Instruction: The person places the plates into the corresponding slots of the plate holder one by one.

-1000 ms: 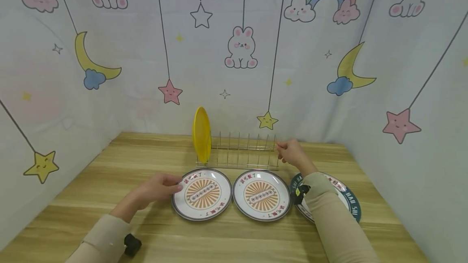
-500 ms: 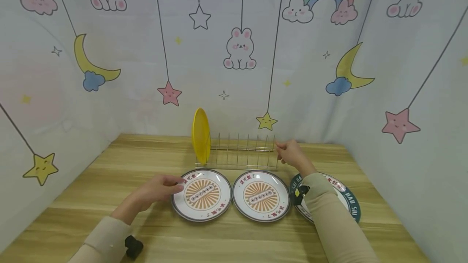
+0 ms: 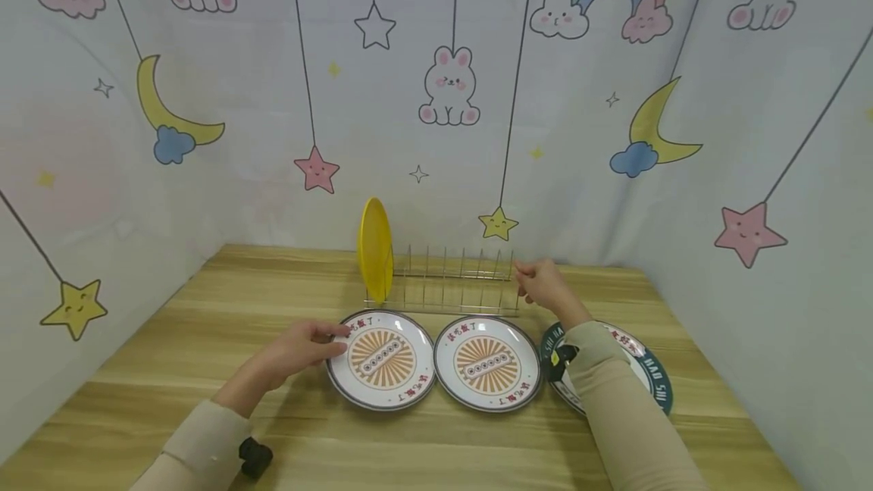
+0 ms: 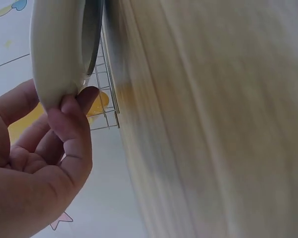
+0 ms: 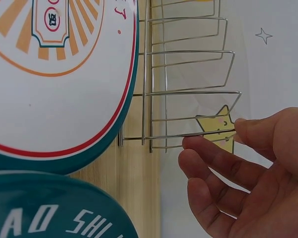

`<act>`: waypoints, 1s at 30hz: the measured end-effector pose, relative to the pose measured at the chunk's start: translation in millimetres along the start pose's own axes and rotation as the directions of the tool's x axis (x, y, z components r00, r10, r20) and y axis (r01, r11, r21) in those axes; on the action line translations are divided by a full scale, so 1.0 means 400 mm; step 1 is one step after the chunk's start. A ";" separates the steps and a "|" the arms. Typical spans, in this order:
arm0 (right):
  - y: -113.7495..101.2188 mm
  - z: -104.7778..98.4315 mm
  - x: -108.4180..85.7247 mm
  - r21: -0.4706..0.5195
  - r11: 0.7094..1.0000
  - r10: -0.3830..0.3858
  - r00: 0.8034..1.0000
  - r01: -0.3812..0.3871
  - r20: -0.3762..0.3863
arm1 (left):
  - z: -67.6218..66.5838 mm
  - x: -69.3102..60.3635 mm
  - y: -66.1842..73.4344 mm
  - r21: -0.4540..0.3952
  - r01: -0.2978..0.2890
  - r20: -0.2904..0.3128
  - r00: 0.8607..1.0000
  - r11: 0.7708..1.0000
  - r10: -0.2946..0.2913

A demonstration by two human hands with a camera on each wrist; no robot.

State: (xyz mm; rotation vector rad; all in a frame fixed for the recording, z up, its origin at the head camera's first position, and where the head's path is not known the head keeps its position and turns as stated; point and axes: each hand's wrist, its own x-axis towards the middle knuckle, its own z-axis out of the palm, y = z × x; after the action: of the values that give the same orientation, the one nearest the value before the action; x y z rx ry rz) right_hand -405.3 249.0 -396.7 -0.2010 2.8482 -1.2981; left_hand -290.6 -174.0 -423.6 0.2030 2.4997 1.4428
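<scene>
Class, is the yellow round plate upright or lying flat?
Upright: the yellow round plate stands on edge in the silver metal wire rack.

Across the far side of the desk (image 3: 375, 453) runs the wire rack (image 3: 444, 279), with the backdrop (image 3: 307, 59) standing behind it and flanking both sides. In the rack's left end, it's the upright plate (image 3: 376, 252)! Down in front, three in a row: left plate (image 3: 382, 361), middle plate (image 3: 487, 364) just beside it, then right plate (image 3: 648, 370) on the far right. The first two sit before the rack; the third lies out past its right end, beneath the right sleeve (image 3: 627, 415). Left hand (image 3: 300, 351) at the left plate's outer rim, right hand (image 3: 546, 285) at the rack's right end wire!
</scene>
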 end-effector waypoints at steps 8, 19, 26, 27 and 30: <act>0.003 -0.001 0.003 0.000 1.000 0.005 1.000 -0.005 0.008 | 0.010 -0.004 0.015 -0.003 -0.003 -0.098 0.995 1.000 0.003; -0.004 -0.003 -0.003 -0.013 1.000 0.012 1.000 -0.012 0.008 | 0.003 -0.031 0.059 0.122 -0.090 -0.257 0.959 0.988 0.119; -0.002 -0.003 -0.005 -0.007 1.000 0.010 1.000 -0.010 0.022 | -0.002 -0.045 0.068 0.187 -0.167 -0.408 0.883 0.968 0.231; -0.003 -0.004 -0.006 -0.005 1.000 0.010 1.000 -0.010 0.024 | -0.003 -0.047 0.069 0.180 -0.181 -0.421 0.874 0.967 0.242; -0.004 -0.004 -0.006 -0.004 1.000 0.007 1.000 -0.007 0.027 | -0.004 -0.052 0.076 0.165 -0.220 -0.450 0.850 0.961 0.272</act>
State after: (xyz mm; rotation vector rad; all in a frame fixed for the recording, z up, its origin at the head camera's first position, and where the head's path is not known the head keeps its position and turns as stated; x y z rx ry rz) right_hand -403.0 249.4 -394.9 -0.2066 2.8271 -1.2786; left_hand -271.1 -165.2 -393.3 0.2232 3.0445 1.6149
